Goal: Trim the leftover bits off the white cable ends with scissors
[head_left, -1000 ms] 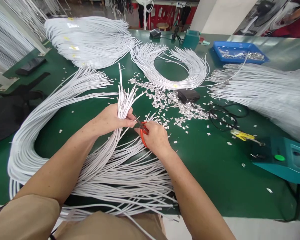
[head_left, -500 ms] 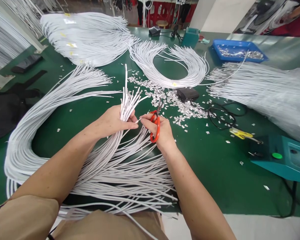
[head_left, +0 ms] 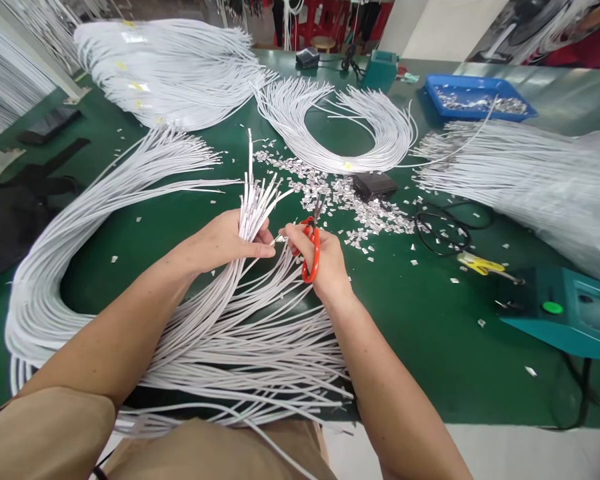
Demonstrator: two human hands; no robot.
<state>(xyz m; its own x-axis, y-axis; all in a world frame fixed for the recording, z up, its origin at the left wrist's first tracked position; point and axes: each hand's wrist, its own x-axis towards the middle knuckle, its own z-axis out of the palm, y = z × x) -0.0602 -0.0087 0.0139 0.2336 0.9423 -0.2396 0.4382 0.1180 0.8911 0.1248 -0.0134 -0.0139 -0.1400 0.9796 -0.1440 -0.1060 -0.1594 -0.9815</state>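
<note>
Wraps the left hand (head_left: pixel 227 240) round an upright bunch of white cables (head_left: pixel 253 210) just below their cut ends, thumb pressed across the front. Holds orange-handled snips (head_left: pixel 317 248) in the right hand (head_left: pixel 325 257), blades pointing away, with thumb and forefinger close together at the tip of one strand just beside the left thumb; cannot tell whether pinching it. Has loose cables (head_left: pixel 250 340) fanned out below both hands on the green surface (head_left: pixel 445 347). Beyond, shows silvery clippings (head_left: pixel 325 190) scattered around a black box (head_left: pixel 374 185), near a curved cable bundle (head_left: pixel 300 130). Farther right, includes a blue tray (head_left: pixel 473 83) and a teal machine (head_left: pixel 565 337).
</note>
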